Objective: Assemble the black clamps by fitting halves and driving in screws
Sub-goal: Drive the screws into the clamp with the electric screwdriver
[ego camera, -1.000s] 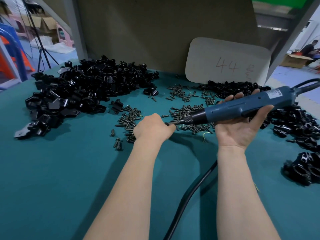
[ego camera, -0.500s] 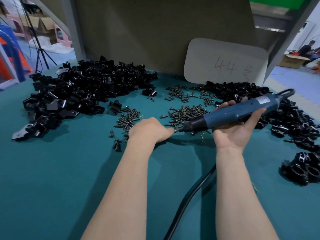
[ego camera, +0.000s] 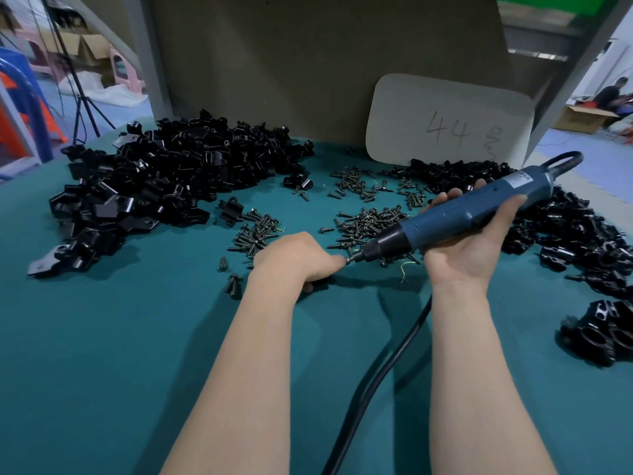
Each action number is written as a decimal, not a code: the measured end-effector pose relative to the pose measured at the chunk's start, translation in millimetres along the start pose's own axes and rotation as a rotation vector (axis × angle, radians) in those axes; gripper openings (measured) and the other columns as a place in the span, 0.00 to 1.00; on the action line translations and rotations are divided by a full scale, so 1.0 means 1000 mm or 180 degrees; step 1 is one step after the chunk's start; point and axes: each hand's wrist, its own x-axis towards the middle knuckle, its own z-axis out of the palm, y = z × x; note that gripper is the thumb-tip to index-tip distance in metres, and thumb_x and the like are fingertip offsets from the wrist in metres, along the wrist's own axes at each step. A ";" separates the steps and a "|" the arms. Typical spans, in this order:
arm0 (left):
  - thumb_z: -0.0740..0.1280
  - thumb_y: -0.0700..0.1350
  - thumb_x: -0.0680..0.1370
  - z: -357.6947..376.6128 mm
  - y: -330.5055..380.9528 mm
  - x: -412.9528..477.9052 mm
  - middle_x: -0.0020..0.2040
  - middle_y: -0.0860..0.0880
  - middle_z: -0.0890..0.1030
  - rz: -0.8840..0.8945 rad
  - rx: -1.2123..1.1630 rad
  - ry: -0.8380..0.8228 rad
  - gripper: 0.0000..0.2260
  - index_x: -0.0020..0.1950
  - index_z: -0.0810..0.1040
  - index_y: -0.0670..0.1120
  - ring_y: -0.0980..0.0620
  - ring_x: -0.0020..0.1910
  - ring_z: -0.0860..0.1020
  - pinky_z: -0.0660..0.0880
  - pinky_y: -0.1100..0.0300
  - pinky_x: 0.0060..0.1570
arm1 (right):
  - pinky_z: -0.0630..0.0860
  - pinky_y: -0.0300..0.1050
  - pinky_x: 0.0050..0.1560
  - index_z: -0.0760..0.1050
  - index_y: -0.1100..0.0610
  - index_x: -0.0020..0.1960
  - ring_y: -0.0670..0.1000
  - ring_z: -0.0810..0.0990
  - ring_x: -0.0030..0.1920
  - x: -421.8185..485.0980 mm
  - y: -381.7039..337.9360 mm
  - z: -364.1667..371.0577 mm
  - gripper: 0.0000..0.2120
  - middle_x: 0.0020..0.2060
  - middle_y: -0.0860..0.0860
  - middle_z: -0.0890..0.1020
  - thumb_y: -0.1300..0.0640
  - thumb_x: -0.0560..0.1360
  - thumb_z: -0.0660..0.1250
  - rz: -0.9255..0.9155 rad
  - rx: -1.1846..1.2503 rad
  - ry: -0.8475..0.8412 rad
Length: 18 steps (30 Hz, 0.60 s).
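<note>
Single head-worn wide-angle view, facing forward and down onto the teal table [ego camera: 102,337]. Close range: both forearms fill the foreground. Table's far edge lies near the frame's upper third.

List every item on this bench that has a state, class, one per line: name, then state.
Left hand: closed in a fist, fingertips at the driver's tip; what it holds is hidden.
Right hand: palm up, wrapped around the electric screwdriver.
Electric screwdriver: tilted, bit pointing at the left hand, cord attached.
Screws: loose, scattered in piles.
Clamp halves: unassembled, heaped.
Assembled clamps: lying at the right edge.
Card: leaning upright.
</note>
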 end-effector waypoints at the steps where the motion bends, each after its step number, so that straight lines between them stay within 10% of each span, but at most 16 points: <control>1: 0.63 0.62 0.74 0.001 0.001 0.000 0.25 0.52 0.78 -0.0013 -0.0004 0.0108 0.20 0.35 0.73 0.46 0.52 0.31 0.74 0.67 0.62 0.33 | 0.76 0.43 0.45 0.73 0.53 0.52 0.50 0.78 0.39 0.000 -0.001 0.003 0.19 0.37 0.50 0.78 0.37 0.76 0.60 -0.0049 -0.0127 0.0082; 13: 0.61 0.60 0.75 -0.005 -0.004 0.003 0.29 0.49 0.67 -0.0026 -0.0182 0.0163 0.21 0.32 0.65 0.45 0.49 0.26 0.64 0.58 0.61 0.29 | 0.66 0.51 0.63 0.73 0.54 0.59 0.55 0.77 0.55 -0.006 -0.009 0.010 0.28 0.51 0.52 0.80 0.52 0.63 0.79 0.0250 0.0105 -0.1270; 18: 0.63 0.61 0.74 -0.006 -0.006 0.000 0.29 0.49 0.71 0.0007 0.0026 0.0035 0.21 0.32 0.68 0.45 0.50 0.27 0.67 0.61 0.61 0.29 | 0.68 0.47 0.61 0.73 0.56 0.58 0.54 0.77 0.49 -0.003 -0.014 0.011 0.25 0.49 0.53 0.78 0.54 0.64 0.77 0.0034 0.0349 -0.0885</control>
